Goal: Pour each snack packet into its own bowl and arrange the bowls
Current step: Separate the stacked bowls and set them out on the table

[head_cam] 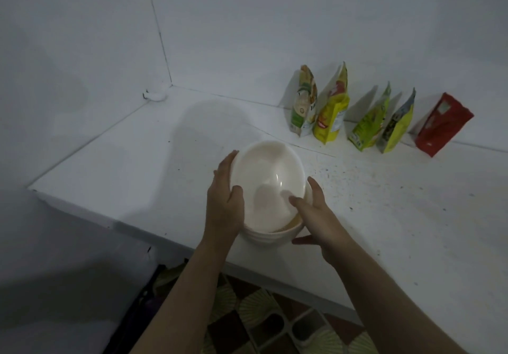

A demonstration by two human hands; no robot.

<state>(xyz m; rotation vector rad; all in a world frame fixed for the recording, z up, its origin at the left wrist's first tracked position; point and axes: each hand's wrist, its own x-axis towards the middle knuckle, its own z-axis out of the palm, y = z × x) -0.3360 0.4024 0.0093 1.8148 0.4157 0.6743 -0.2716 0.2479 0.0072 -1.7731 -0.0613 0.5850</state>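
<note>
A stack of white bowls (270, 234) stands near the front edge of the white counter (384, 216). The top bowl (268, 177) is tilted up out of the stack. My left hand (225, 202) grips its left rim, thumb inside. My right hand (313, 213) holds the right side of the stack, with fingertips on the top bowl's inner wall. Several snack packets lean against the back wall: a green-and-white one (303, 103), a yellow one (332, 111), a lime one (369, 122), a yellow-and-blue one (397, 125) and a red one (442, 125).
The counter meets two white walls in a corner at the back left (170, 85). Its front edge (165, 236) runs diagonally just below the bowls. Under it lies a patterned floor (261, 320).
</note>
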